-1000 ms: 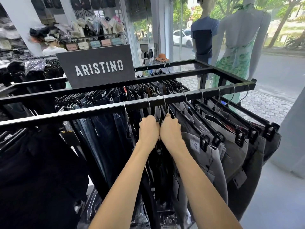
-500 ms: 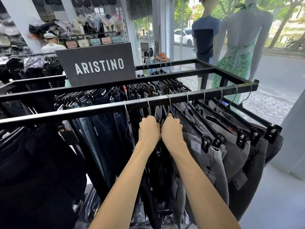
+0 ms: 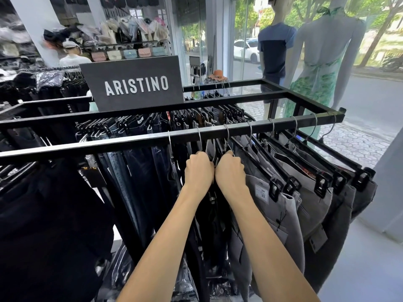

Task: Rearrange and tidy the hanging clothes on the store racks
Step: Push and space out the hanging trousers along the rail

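A black metal rack [image 3: 135, 140] runs across the view with trousers hanging from clip hangers. Dark jeans [image 3: 130, 184] hang on the left part of the front rail, grey trousers [image 3: 281, 212] fan out to the right. My left hand [image 3: 198, 171] and my right hand [image 3: 231, 172] are side by side just under the front rail, each closed around the wire neck of a hanger [image 3: 214, 149] between the dark and grey trousers. The fingers are hidden behind the knuckles.
A dark sign reading ARISTINO [image 3: 135, 83] stands on the rack's middle bar. Black garments [image 3: 43, 225] hang at the near left. Two mannequins [image 3: 322, 51] stand by the window at the back right. A person in a cap [image 3: 72, 53] is at the far left.
Both hands have stayed together on the hangers under the rail, shifting slightly right. The grey trousers have spread a little further toward the right end.
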The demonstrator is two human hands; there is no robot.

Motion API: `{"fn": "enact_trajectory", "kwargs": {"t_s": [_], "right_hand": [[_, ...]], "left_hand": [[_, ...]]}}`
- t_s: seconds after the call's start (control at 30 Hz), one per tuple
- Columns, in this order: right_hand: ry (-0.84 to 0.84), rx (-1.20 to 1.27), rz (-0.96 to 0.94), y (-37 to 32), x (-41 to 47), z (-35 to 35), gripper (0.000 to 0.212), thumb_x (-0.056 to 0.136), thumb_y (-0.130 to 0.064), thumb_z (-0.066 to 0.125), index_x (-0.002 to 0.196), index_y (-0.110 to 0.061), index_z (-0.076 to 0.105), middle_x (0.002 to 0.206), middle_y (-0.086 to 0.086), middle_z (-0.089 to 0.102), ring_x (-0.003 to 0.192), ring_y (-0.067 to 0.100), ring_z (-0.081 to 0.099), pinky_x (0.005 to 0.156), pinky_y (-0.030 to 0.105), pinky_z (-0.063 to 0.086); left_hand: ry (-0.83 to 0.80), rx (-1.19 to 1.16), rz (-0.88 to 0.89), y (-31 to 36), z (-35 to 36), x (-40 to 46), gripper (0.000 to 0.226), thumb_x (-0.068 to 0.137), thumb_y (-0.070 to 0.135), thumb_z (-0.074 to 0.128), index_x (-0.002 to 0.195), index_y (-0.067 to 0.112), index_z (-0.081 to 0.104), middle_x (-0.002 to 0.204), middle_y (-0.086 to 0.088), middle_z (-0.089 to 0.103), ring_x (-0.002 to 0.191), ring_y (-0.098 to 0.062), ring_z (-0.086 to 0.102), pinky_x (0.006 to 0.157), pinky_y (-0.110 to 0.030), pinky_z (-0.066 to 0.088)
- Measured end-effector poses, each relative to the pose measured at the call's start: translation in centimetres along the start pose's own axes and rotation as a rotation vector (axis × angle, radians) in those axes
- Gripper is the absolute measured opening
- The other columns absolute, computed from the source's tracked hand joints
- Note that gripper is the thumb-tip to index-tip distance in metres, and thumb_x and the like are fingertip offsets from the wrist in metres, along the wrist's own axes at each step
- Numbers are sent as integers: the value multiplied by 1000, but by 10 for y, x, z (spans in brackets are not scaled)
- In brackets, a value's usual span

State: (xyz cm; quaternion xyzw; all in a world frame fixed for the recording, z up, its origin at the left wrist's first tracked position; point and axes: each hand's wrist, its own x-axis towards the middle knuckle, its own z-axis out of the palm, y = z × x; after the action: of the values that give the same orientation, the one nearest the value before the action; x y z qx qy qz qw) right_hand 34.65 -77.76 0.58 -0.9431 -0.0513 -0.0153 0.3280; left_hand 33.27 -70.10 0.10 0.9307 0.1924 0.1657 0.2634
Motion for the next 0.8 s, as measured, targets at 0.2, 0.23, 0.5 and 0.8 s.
{"fn": "enact_trajectory", "kwargs": {"t_s": [0.2, 0.23, 0.5, 0.8], "right_hand": [[186, -42, -61, -11, -18, -10, 33, 99, -21, 48, 126, -2, 47, 127, 16, 56, 120, 35, 51, 86, 44, 47], [229, -30, -108, -15, -23, -11, 31, 99, -19, 47, 126, -4, 49, 126, 14, 57, 119, 34, 50, 84, 42, 47], [208, 201, -430, -54, -51, 10, 32, 100, -21, 48, 129, -16, 60, 124, 2, 59, 118, 22, 51, 91, 31, 43], [-36, 266, -525, -129, -81, 82, 30, 99, -23, 48, 123, -18, 65, 118, 2, 65, 111, 22, 59, 86, 37, 53]], "left_hand": [[95, 89, 57, -12, -23, -4, 31, 96, 27, 52, 110, 0, 57, 108, -21, 63, 103, -43, 59, 76, -38, 46], [142, 43, 77, -19, -28, -3, 31, 95, 29, 53, 113, 4, 58, 105, -18, 66, 96, -40, 63, 77, -38, 52], [296, -208, -21, -86, -66, -11, 18, 91, 25, 51, 96, 26, 68, 70, 9, 68, 66, -20, 69, 69, -44, 59], [370, -58, -154, -174, -135, -33, 20, 93, 27, 50, 97, 21, 68, 75, 4, 70, 64, -19, 68, 70, -38, 58]]}}
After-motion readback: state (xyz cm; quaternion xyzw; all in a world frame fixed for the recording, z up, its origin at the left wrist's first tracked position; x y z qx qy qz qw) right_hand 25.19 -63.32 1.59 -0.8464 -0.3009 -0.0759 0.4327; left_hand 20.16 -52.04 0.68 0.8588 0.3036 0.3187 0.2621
